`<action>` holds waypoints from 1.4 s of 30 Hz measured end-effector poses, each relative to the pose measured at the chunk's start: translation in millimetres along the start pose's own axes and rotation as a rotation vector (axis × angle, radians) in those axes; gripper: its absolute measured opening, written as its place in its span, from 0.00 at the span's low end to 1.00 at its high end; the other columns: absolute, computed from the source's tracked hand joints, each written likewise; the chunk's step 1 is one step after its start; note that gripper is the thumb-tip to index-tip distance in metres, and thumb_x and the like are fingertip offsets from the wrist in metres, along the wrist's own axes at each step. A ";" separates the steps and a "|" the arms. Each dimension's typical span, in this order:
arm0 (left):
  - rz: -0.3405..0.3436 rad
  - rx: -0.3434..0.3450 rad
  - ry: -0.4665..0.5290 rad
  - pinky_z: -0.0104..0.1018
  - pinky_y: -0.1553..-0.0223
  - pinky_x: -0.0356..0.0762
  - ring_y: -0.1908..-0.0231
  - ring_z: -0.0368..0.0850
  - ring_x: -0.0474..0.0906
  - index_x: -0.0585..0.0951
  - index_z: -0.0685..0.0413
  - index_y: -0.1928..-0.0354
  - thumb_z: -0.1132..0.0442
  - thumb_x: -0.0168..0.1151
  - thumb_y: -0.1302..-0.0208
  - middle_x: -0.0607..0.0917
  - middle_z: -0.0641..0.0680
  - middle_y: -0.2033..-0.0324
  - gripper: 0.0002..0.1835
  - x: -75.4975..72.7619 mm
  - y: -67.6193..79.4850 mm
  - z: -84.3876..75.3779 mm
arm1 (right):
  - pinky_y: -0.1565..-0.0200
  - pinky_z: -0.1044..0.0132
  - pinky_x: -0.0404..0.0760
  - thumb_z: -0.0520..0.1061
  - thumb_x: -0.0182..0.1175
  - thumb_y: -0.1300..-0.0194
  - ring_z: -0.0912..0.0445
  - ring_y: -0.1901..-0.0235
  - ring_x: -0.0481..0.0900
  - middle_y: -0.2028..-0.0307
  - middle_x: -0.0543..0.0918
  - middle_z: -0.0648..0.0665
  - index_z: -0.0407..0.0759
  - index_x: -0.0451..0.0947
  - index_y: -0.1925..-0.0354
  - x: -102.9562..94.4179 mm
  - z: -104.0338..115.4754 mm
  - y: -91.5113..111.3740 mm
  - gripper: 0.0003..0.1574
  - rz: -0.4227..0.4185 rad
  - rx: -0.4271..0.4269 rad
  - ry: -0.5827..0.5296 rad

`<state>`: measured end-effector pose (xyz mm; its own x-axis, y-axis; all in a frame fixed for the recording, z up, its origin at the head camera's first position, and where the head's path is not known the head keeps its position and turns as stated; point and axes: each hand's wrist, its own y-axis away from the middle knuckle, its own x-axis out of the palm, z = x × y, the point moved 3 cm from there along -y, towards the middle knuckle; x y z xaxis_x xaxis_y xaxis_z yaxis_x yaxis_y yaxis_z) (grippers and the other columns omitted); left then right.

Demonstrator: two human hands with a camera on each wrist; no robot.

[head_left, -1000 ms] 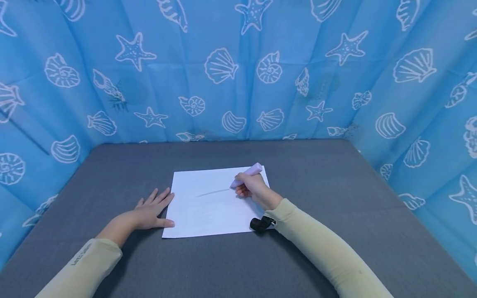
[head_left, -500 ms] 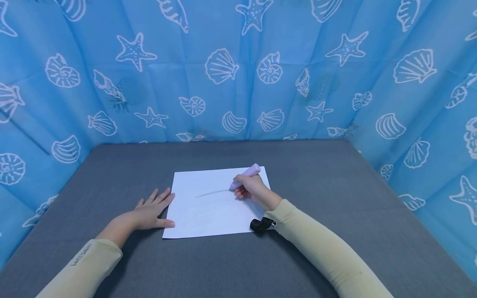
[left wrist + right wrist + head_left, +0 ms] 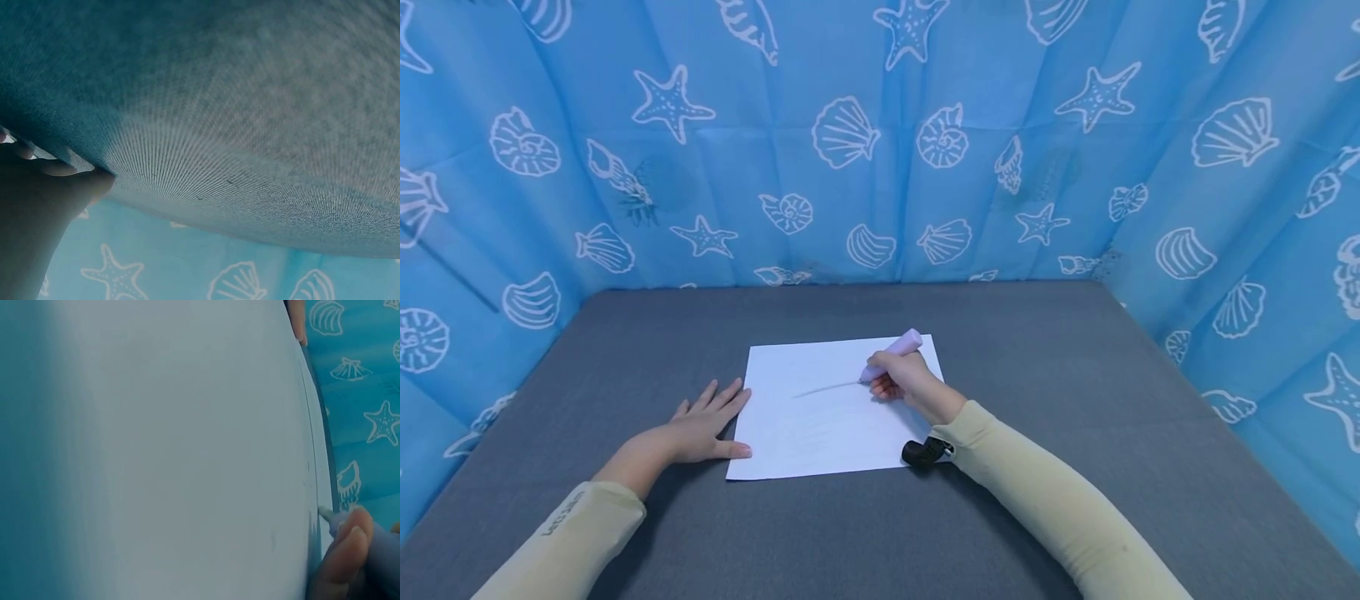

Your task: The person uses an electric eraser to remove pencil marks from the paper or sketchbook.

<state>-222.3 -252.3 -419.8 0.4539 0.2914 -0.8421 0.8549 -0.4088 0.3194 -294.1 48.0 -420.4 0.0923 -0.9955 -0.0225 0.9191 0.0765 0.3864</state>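
Observation:
A white sheet of paper (image 3: 820, 442) lies on the grey table, with one thin grey line (image 3: 823, 389) across its middle. My right hand (image 3: 912, 382) holds a thick lilac marker (image 3: 901, 345) between thumb and fingers, its tip at the line's right end. In the right wrist view the tip of the marker (image 3: 334, 519) meets the line on the paper (image 3: 187, 450). With fingers spread, my left hand (image 3: 703, 427) rests flat at the paper's left edge, the thumb and fingertips over that edge. The left wrist view shows only part of the left hand (image 3: 37, 200) in shadow.
The grey cloth-covered table (image 3: 1037, 350) extends around the paper. Behind and at both sides hangs a blue curtain (image 3: 880, 192) with white shells and starfish. A black wrist-worn device (image 3: 925, 452) sits under the right wrist, over the paper's lower right corner.
The marker tip and right hand have shifted very slightly to the left and down along the line. The left hand and the paper stay in place.

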 end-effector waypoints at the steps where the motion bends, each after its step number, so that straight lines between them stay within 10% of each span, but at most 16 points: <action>1: 0.000 0.001 0.001 0.77 0.41 0.28 0.30 0.75 0.29 0.50 0.63 0.25 0.33 0.62 0.42 0.43 0.69 0.26 0.56 -0.2 0.3 -0.2 | 0.81 0.72 0.74 0.39 0.58 0.37 0.60 0.87 0.72 0.84 0.76 0.44 0.29 0.75 0.63 0.1 -0.4 0.0 0.11 0.001 -0.001 0.000; 42: -0.002 0.008 -0.011 0.76 0.41 0.27 0.29 0.72 0.28 0.49 0.61 0.24 0.26 0.57 0.46 0.42 0.66 0.25 0.60 1.9 -4.9 6.4 | 0.83 0.72 0.73 0.37 0.57 0.38 0.60 0.89 0.72 0.86 0.75 0.44 0.28 0.76 0.65 4.8 1.1 -1.5 0.09 -0.003 -0.032 -0.027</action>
<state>-227.2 -255.3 -425.7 0.4491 0.2831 -0.8475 0.8539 -0.4153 0.3137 -295.4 43.0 -420.0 0.0793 -0.9968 0.0018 0.9311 0.0747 0.3570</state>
